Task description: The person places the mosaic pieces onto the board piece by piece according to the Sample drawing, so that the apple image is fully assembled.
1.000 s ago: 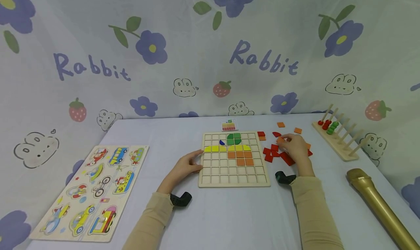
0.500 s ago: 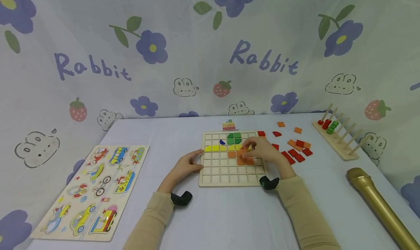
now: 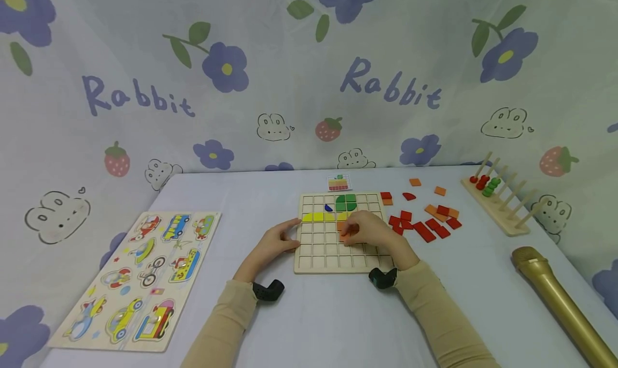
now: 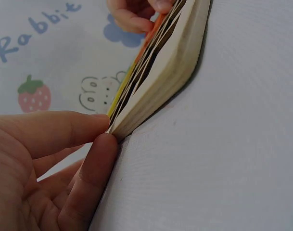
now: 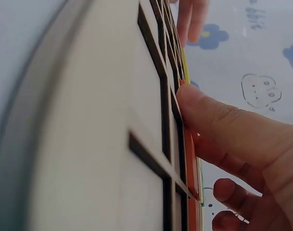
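A square wooden grid board [image 3: 318, 250] lies in the middle of the table. Yellow pieces [image 3: 315, 216] form a row across it, with green curved pieces [image 3: 345, 202] and a small blue piece [image 3: 329, 208] above. My left hand [image 3: 272, 247] touches the board's left edge, thumb and forefinger apart. Over the middle of the grid, my right hand [image 3: 372, 231] pinches an orange square tile [image 3: 343, 238] beside orange tiles lying in the cells. That hand hides much of the orange area. In the right wrist view, the thumb [image 5: 209, 106] presses near orange tiles [image 5: 190, 159].
Loose red tiles [image 3: 425, 232] and orange tiles [image 3: 415, 182] lie right of the board. A small pattern card [image 3: 339, 182] stands behind it. Farther out are a vehicle puzzle [image 3: 132, 282] at left, a peg stand with beads [image 3: 502, 207] and a gold microphone [image 3: 555, 293] at right.
My right hand has carried an orange tile from the loose pile leftward onto the board, then lower and farther left on the grid. My left hand has stayed at the board's edge.
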The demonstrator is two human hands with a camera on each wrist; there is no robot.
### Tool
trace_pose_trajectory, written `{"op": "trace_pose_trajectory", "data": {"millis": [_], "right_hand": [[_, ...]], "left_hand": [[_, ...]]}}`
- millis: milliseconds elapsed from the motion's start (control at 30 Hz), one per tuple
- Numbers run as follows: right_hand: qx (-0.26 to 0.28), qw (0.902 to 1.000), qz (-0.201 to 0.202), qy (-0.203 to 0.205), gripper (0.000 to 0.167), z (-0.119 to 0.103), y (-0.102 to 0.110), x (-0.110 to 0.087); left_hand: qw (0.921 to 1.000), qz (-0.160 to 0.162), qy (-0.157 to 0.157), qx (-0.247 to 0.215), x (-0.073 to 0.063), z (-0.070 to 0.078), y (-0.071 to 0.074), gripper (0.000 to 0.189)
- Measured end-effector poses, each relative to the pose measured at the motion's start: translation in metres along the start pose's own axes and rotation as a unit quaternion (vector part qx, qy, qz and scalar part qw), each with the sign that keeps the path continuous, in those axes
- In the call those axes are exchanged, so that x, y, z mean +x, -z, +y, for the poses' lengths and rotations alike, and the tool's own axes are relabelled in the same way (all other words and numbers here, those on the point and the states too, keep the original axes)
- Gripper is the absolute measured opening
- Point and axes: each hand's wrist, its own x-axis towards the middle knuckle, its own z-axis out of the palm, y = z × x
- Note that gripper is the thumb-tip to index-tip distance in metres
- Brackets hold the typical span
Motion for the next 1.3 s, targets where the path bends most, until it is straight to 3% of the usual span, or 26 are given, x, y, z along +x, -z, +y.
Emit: {"op": "trace_pose_trajectory", "data": {"millis": [367,533,700,833,967,1300], "right_hand": [[-0.017,0.9998,-0.011,0.005,0.012,-0.001,0.003,-0.002],[-0.001,0.9999,-0.009,0.005,0.015,0.002,0.007,-0.002],[0.045,0.9974,0.05,-0.027,0.026,0.019,0.034,-0.015],[0.055,0.9855,0.124,-0.102,0.032,0.045,0.067,-0.04],[0.049,0.9711,0.17,-0.16,0.038,0.075,0.089,-0.068],[0.051,0.9359,0.257,-0.235,0.047,0.129,0.097,-0.115]], "left_hand": [[1.0,0.001,-0.004,0.009,0.003,-0.003,-0.001,0.063],[1.0,0.001,-0.005,0.005,0.004,-0.002,-0.001,0.063],[1.0,0.003,-0.002,0.007,0.001,0.0,0.0,0.063],[0.9999,0.001,0.0,0.01,0.001,-0.001,0.0,0.063],[0.9999,-0.001,0.0,0.013,0.001,-0.003,0.0,0.063],[0.9999,-0.003,-0.006,0.012,0.002,-0.003,0.0,0.064]]}}
